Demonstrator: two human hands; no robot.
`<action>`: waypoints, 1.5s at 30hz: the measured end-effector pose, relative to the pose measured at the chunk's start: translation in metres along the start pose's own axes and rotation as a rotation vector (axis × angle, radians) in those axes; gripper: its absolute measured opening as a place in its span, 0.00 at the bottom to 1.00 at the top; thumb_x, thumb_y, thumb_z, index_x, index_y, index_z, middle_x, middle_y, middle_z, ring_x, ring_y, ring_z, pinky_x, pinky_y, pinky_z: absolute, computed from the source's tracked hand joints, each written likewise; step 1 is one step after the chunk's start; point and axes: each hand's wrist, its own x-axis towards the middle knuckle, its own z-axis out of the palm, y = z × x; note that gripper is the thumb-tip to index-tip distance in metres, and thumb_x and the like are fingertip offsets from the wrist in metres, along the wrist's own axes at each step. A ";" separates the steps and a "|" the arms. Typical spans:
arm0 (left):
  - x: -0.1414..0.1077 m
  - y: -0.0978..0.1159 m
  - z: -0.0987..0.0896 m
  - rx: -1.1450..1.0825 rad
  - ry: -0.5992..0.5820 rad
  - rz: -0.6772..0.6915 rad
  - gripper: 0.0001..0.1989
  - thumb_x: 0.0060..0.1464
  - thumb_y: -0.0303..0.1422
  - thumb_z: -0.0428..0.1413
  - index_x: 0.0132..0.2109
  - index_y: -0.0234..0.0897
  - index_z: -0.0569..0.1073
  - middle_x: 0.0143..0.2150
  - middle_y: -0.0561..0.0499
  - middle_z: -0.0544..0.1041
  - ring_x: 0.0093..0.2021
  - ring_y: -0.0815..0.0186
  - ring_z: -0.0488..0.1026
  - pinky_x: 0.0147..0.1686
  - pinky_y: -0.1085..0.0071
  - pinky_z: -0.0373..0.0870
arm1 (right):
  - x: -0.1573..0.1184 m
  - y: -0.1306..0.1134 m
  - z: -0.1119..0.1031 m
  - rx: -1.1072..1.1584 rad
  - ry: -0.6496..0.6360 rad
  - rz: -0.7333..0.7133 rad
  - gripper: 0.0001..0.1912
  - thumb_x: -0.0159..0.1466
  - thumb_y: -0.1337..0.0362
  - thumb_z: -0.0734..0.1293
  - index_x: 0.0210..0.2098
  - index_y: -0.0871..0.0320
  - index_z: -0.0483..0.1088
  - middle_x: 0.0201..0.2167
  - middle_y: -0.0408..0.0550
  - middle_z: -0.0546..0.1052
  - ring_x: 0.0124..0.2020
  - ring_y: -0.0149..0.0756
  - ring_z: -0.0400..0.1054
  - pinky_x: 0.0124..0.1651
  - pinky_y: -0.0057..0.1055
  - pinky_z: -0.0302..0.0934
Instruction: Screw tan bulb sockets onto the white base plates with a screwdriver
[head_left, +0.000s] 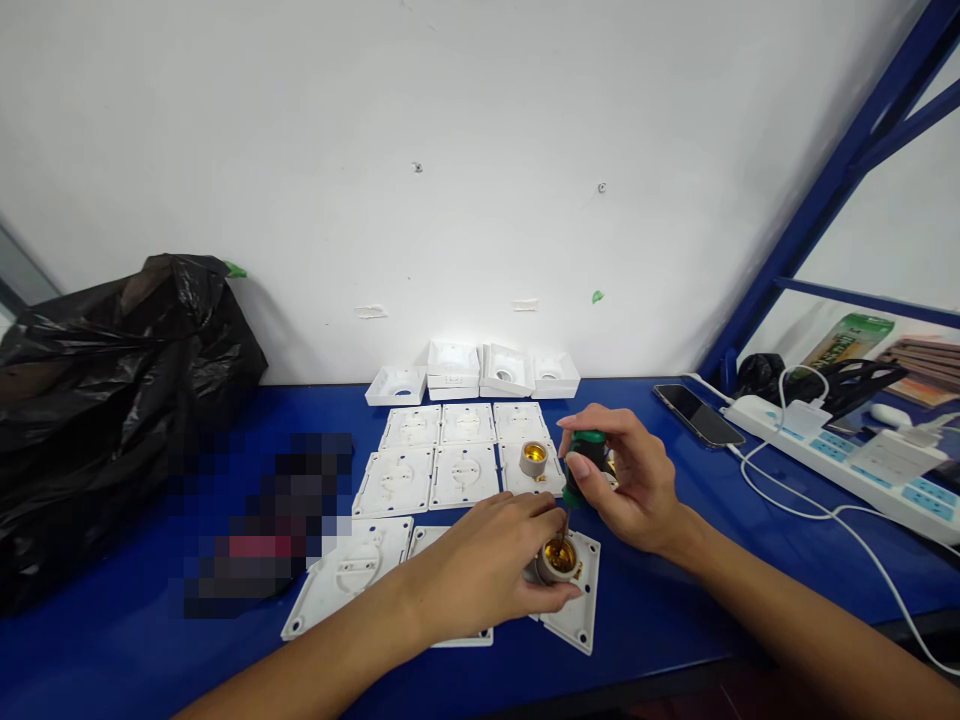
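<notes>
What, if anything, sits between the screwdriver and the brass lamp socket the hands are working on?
Nothing visible. The right hand holds the green screwdriver with its shaft running straight down into the lamp socket, which the left hand steadies from the side.

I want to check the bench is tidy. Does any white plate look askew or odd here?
Yes. The plate under the hands lies turned at an angle, unlike the straight rows behind it. The left hand steadies its socket while the right hand holds a green screwdriver.
</notes>
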 end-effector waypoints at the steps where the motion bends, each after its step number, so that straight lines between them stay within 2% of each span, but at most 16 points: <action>1: 0.000 0.000 0.000 -0.005 -0.002 0.000 0.13 0.59 0.41 0.65 0.39 0.38 0.71 0.43 0.49 0.77 0.41 0.58 0.76 0.40 0.65 0.70 | 0.000 0.000 0.000 0.004 -0.002 0.001 0.17 0.68 0.70 0.67 0.55 0.53 0.68 0.31 0.43 0.74 0.29 0.35 0.69 0.31 0.34 0.63; 45: -0.001 0.000 0.000 0.011 -0.010 0.003 0.13 0.59 0.40 0.65 0.40 0.38 0.72 0.44 0.49 0.77 0.42 0.57 0.76 0.41 0.64 0.71 | 0.001 -0.002 -0.001 -0.016 -0.017 0.023 0.15 0.69 0.68 0.67 0.55 0.52 0.67 0.32 0.43 0.74 0.29 0.34 0.68 0.32 0.36 0.62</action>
